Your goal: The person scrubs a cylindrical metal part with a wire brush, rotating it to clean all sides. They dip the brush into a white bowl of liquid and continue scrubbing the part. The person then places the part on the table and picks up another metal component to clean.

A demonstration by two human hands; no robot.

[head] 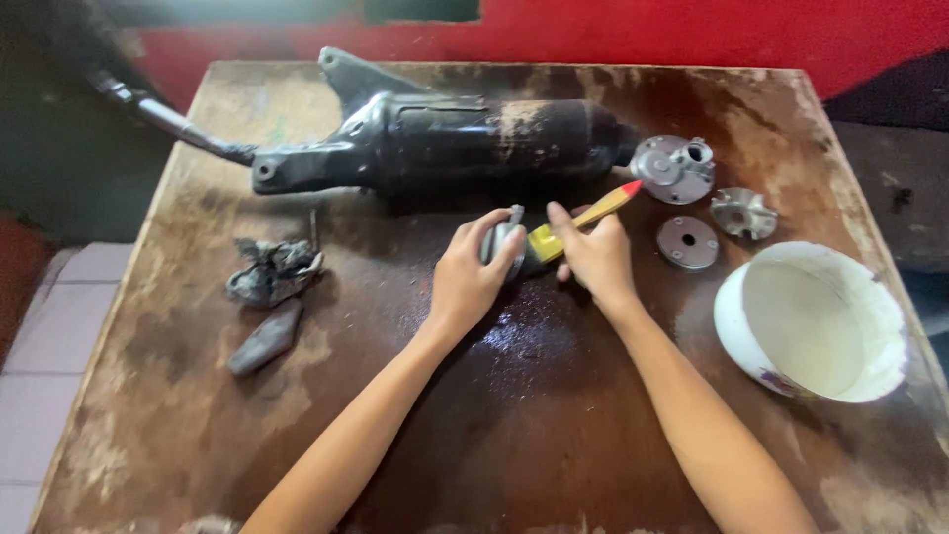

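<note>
— Grey metal part (502,242), small and rounded: where does it sit?

— Near the middle of the worn brown wooden table (415,435), in the left hand (465,282), whose fingers curl around it and grip it just above a wet dark patch.

— And the right hand (596,259)?

— Clenched on a paintbrush with a yellow wooden handle and red tip (583,220). The brush end meets the grey part; the bristles are hidden.

— What lies around?

— Behind the hands, a long black dirty exhaust muffler (445,143). To the right, three round grey metal pieces (689,242) and a white plastic bowl (811,321). To the left, a crumpled dark rag (272,272) with a flat dark piece (265,339) beside it.
</note>
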